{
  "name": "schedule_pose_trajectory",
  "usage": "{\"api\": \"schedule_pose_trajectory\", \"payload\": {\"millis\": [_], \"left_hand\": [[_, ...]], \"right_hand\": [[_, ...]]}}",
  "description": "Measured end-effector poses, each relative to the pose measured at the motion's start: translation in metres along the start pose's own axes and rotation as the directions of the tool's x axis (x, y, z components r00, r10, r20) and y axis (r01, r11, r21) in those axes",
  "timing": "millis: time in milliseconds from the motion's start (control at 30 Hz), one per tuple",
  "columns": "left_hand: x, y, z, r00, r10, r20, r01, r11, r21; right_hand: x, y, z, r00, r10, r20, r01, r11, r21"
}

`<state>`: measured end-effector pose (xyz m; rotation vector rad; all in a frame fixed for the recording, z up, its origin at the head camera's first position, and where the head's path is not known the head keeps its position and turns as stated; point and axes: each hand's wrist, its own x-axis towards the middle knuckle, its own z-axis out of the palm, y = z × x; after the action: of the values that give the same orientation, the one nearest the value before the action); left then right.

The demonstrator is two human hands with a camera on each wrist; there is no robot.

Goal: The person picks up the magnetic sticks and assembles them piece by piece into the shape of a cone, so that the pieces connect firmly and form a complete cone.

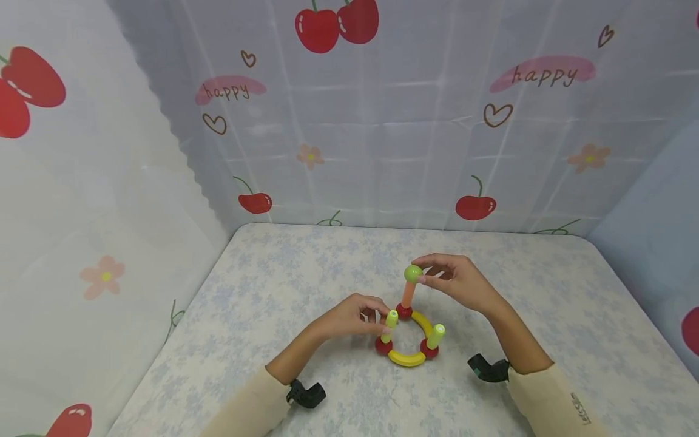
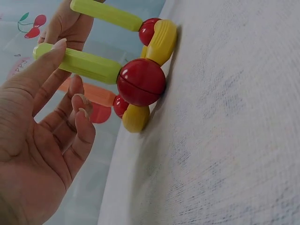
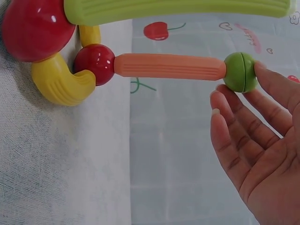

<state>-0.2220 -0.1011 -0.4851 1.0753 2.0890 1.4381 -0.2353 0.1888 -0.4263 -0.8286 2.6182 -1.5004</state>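
On the table stands a ring of yellow curved pieces [image 1: 406,359] joined by red balls [image 1: 384,346]. Two light green rods and one orange rod [image 1: 408,295] rise from the balls. My right hand [image 1: 461,282] pinches a green ball [image 1: 413,273] at the top of the orange rod, thumb on one side and fingers on the other; in the right wrist view the ball touches the rod's end. My left hand [image 1: 352,317] pinches the near-left green rod [image 2: 89,65] between thumb and fingers. The other green rod [image 1: 436,335] stands untouched at the right.
The table [image 1: 262,273] has a pale blue floral cover. A printed curtain [image 1: 371,133] hangs behind its far edge, and another cloth [image 1: 98,200] hangs at the left. Black wrist cameras [image 1: 307,394] are strapped over both sleeves.
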Motion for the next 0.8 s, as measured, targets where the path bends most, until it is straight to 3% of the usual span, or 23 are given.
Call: {"api": "schedule_pose_trajectory", "payload": {"millis": [233,400,567,800], "left_hand": [[0.002,0.0,0.004,0.998,-0.029,-0.062,0.032,0.999,0.037],[0.004,-0.002,0.008,0.994,-0.011,-0.111,0.017,0.998,0.055],[0.004,-0.001,0.01,0.993,0.016,-0.12,-0.01,0.998,0.055],[0.004,0.0,0.011,0.994,0.032,-0.108,-0.023,0.997,0.079]], "right_hand": [[-0.001,-0.003,0.0,0.998,-0.006,0.06,0.005,1.0,0.012],[-0.002,-0.006,0.0,0.993,-0.047,0.108,0.047,0.999,0.006],[-0.004,-0.008,0.0,0.982,-0.097,0.165,0.098,0.995,0.004],[-0.005,-0.013,0.002,0.972,-0.097,0.215,0.098,0.995,0.004]]}}
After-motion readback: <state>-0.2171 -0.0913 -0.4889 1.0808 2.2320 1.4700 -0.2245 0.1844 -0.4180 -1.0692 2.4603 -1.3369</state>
